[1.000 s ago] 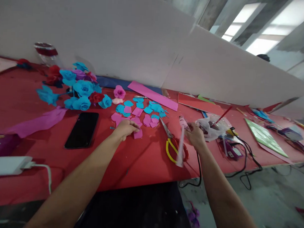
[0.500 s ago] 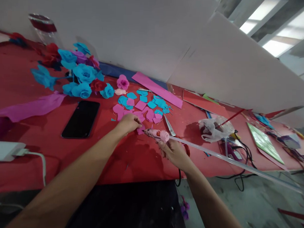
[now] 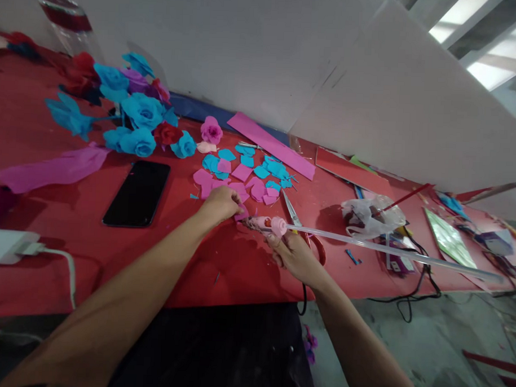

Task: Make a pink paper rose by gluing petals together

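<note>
My right hand [image 3: 296, 256] is wrapped round a pink hot glue gun [image 3: 278, 226], with a long clear glue stick [image 3: 349, 239] jutting out of its back to the right. The gun's nozzle points left at a small magenta paper petal [image 3: 242, 214], close to or touching it; I cannot tell which. My left hand [image 3: 220, 204] pinches that petal at its edge, fingertips together. Just beyond the hands lie loose pink paper petals [image 3: 204, 182] and blue paper petals [image 3: 276, 169]. Scissors [image 3: 292, 210] with red handles lie partly behind the glue gun and right hand.
Blue, red and purple paper flowers [image 3: 143, 111] stand at the left, behind a black phone [image 3: 137, 194]. A white charger [image 3: 10, 246] lies near the left edge. Behind the petals is a pink paper strip [image 3: 272, 146]. On the right are a plastic bag [image 3: 369, 217] and black cables [image 3: 419, 289].
The view has tilted slightly, so the table sits a little higher in the picture. The petal in my left hand looks turned and closer to the glue gun's nozzle. Both hands keep their hold.
</note>
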A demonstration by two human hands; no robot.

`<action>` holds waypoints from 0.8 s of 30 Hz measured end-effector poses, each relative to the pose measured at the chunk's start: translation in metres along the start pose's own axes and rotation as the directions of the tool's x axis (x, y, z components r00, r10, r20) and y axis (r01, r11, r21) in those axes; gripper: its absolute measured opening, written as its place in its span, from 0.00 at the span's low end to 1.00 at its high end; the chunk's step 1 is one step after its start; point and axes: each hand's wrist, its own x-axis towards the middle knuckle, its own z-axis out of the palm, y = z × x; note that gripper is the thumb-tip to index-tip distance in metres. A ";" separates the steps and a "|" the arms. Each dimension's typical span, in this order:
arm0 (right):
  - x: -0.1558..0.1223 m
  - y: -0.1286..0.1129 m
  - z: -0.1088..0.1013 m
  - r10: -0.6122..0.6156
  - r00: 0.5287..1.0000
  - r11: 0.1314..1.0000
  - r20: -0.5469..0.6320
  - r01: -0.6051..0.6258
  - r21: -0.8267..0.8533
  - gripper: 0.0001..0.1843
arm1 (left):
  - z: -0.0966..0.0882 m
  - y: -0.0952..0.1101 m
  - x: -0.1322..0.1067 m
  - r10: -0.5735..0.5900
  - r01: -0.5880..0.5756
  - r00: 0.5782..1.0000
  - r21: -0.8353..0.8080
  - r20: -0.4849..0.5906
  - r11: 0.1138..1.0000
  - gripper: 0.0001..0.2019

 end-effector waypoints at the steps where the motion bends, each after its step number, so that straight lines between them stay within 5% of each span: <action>1: 0.001 0.000 0.000 0.005 1.000 1.000 0.007 -0.005 -0.001 0.19 | -0.001 0.001 0.000 0.003 -0.004 1.000 0.050 0.018 0.999 0.06; 24: 0.006 -0.002 -0.009 0.094 0.995 0.996 -0.036 -0.093 0.012 0.20 | -0.002 -0.001 0.004 0.061 -0.078 0.993 0.170 0.103 0.982 0.09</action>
